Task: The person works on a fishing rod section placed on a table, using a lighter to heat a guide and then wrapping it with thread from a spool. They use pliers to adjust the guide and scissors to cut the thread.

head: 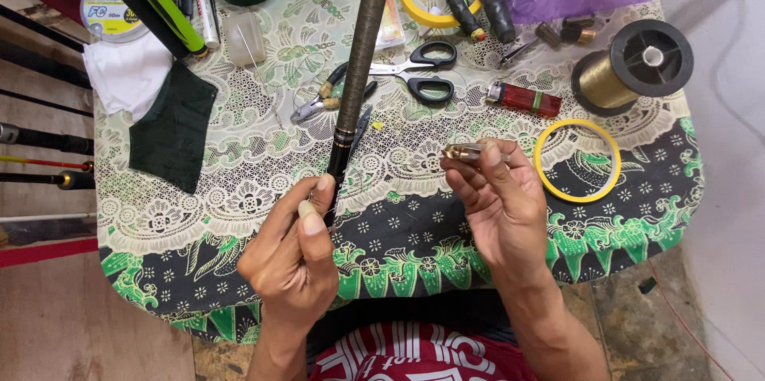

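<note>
My left hand [296, 249] pinches the lower end of a dark fishing rod [360, 54] that runs up across the table. A thin line seems to run by my fingertips. My right hand [498, 202] is raised to the right of the rod and holds a small metallic piece [462, 151] between thumb and fingers. Both hands hover over a table covered with a green, black and white patterned cloth [398, 245].
Black-handled scissors [422, 70], pliers [323, 100], a red lighter [526, 99], a spool of gold thread [633, 66], a yellow tape ring [577, 161] and a dark green cloth [171, 130] lie on the table. Tape rolls and pens sit at the back. More rods [44, 142] lie at left.
</note>
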